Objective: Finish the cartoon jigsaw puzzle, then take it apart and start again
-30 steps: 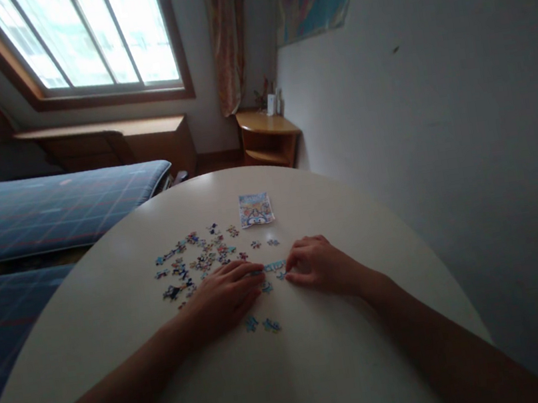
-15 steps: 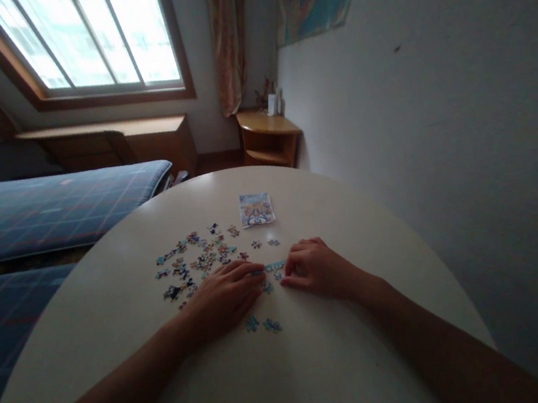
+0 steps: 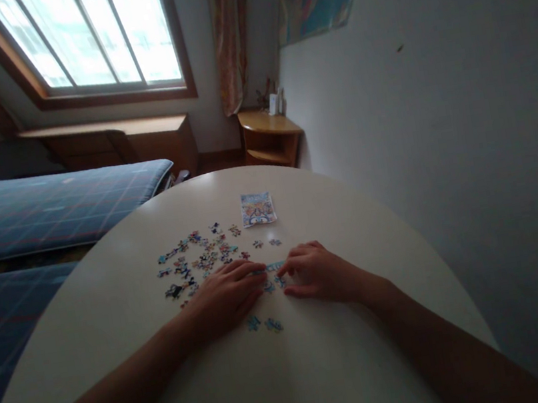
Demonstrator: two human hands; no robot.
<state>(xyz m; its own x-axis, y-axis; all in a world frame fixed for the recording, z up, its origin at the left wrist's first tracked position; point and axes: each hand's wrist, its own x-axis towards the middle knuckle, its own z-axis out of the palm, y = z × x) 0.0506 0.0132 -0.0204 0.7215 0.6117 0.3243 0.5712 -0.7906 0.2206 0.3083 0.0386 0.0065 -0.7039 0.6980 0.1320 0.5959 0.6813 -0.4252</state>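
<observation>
Both hands rest on a round white table (image 3: 324, 368). My left hand (image 3: 225, 295) lies flat with fingers stretched out, its fingertips on a short joined strip of blue puzzle pieces (image 3: 273, 267). My right hand (image 3: 317, 272) has its fingers curled and its fingertips pressed at the right end of that strip. Several loose puzzle pieces (image 3: 199, 259) are scattered to the left of the hands. Two blue pieces (image 3: 264, 324) lie just below my left hand. A small picture card (image 3: 257, 208) lies beyond the strip.
A bed with a blue checked cover (image 3: 47, 207) runs along the left of the table. A wooden corner shelf (image 3: 269, 135) stands by the wall under a curtain. A window (image 3: 88, 40) is at the back, a bare wall on the right.
My right hand has slid a little to the left along the strip, towards my left fingertips. The left hand has hardly moved.
</observation>
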